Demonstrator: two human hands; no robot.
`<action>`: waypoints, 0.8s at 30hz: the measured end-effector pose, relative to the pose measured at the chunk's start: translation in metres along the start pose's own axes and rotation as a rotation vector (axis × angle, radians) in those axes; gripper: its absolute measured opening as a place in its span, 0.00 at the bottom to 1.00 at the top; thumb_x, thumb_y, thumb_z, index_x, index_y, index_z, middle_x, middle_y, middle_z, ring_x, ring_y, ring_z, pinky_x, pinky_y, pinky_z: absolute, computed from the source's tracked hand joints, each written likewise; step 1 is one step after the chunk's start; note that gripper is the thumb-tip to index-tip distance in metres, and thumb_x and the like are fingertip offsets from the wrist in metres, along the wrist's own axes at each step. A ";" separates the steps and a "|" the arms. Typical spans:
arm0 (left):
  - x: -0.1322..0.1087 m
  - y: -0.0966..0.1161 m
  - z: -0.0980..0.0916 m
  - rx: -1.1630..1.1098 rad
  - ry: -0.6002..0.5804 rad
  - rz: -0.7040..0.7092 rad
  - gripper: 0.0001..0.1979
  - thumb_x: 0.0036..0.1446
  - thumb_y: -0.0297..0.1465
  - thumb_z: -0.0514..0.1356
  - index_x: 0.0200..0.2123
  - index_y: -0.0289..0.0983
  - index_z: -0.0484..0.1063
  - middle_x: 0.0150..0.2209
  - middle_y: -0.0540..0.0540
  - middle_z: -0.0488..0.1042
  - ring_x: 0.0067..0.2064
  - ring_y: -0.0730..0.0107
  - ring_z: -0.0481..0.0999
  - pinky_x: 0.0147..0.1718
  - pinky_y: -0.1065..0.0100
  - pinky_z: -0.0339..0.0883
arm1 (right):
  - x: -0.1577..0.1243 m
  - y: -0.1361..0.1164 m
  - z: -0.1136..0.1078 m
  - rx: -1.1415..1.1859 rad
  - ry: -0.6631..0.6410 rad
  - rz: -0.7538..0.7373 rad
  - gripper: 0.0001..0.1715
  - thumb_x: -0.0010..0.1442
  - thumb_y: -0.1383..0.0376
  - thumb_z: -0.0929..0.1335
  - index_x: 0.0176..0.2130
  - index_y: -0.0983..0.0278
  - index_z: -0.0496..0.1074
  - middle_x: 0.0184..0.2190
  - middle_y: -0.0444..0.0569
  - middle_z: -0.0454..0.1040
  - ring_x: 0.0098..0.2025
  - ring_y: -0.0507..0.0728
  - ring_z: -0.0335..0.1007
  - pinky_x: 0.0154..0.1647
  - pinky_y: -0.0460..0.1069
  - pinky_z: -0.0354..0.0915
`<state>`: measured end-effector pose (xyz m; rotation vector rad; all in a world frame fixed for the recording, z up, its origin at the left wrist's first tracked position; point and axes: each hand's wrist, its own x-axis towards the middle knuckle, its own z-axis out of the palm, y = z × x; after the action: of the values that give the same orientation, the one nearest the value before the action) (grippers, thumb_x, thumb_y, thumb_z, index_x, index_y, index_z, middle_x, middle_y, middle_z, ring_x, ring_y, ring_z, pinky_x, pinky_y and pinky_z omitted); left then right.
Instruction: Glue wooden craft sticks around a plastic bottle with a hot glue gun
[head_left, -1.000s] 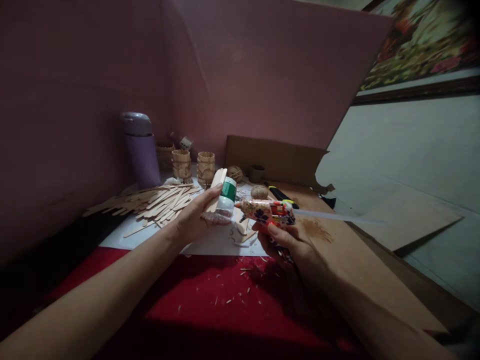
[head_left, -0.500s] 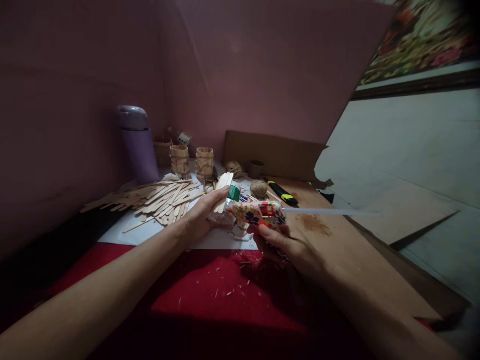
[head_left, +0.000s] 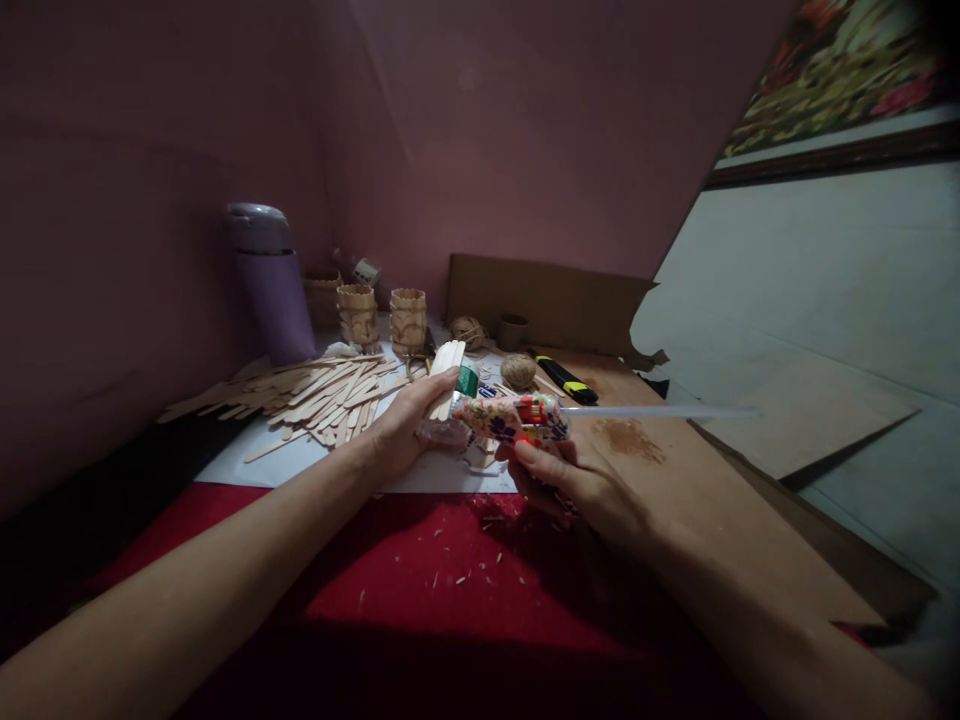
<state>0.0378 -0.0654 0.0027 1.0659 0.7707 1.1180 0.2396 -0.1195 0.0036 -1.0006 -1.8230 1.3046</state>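
Observation:
My right hand (head_left: pixel 551 478) grips a floral-patterned hot glue gun (head_left: pixel 502 418), its nozzle pointing left. A long translucent glue stick (head_left: pixel 660 411) juts from the gun's rear. My left hand (head_left: pixel 409 415) is closed around a clear plastic container (head_left: pixel 448 433), with several craft sticks (head_left: pixel 448 368) standing side by side on it under the thumb. The gun's nozzle is right at this container, and whether it touches cannot be made out. Just behind sits something with a green label (head_left: pixel 466 378), partly covered by the hands' work.
Loose craft sticks (head_left: pixel 330 395) are heaped at left by a purple tumbler (head_left: pixel 270 290). Stick-covered cups (head_left: pixel 409 322) stand behind. Twine balls (head_left: pixel 517 371), a yellow-black utility knife (head_left: pixel 566 380) and a cardboard sheet (head_left: pixel 705 510) lie at right. Scraps dot the red cloth (head_left: pixel 420 600).
The view has shifted slightly. Both hands keep nearly the same place and hold, and the red glow by my right thumb on the glue gun has dimmed.

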 end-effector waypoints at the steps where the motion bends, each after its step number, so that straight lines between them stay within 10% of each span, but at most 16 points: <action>1: 0.000 0.000 0.000 -0.001 0.002 -0.023 0.15 0.56 0.41 0.62 0.40 0.37 0.79 0.37 0.41 0.81 0.27 0.65 0.76 0.25 0.65 0.71 | 0.000 0.000 0.000 0.005 -0.002 0.004 0.30 0.64 0.44 0.63 0.21 0.61 0.62 0.14 0.40 0.58 0.17 0.48 0.49 0.18 0.47 0.48; 24: -0.001 0.005 0.004 -0.033 0.008 -0.093 0.15 0.56 0.41 0.62 0.38 0.36 0.78 0.34 0.43 0.80 0.26 0.67 0.76 0.24 0.68 0.70 | 0.001 -0.001 -0.001 -0.009 -0.026 0.000 0.32 0.63 0.42 0.63 0.20 0.61 0.61 0.13 0.40 0.58 0.16 0.47 0.49 0.18 0.48 0.44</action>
<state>0.0391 -0.0669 0.0087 0.9888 0.7974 1.0528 0.2396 -0.1181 0.0047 -0.9929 -1.8494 1.3168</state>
